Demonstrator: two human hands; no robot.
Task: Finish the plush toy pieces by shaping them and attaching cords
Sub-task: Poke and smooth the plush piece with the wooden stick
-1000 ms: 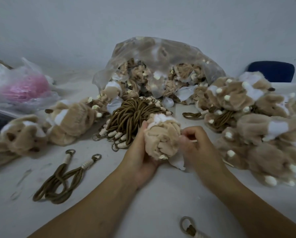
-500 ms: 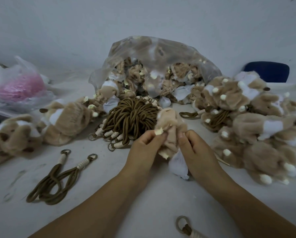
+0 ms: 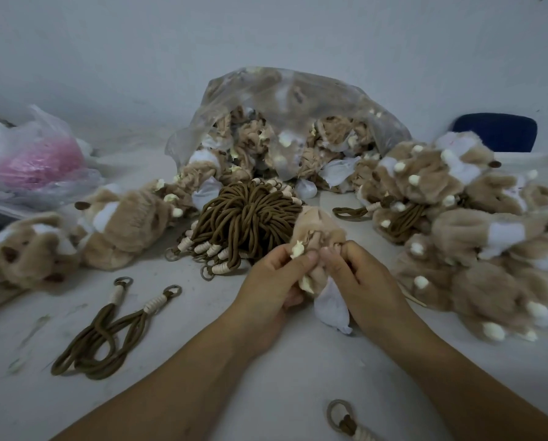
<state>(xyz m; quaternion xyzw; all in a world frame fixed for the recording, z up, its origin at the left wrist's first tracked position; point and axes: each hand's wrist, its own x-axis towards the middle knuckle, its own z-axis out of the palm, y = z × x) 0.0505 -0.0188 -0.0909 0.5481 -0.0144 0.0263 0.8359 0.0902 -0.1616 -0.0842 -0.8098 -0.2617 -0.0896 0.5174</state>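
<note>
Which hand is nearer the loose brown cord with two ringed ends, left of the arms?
Left. The left hand holds the plush piece right of the cord; the right hand pinches it from the far side, farther off.

The left forearm (image 3: 177,386) and right forearm (image 3: 457,374) reach in from the bottom edge and converge. The left hand (image 3: 274,283) and right hand (image 3: 360,278) sit side by side (thumbs almost touching), fingers curled, each pinching the plush piece (image 3: 318,226).
</note>
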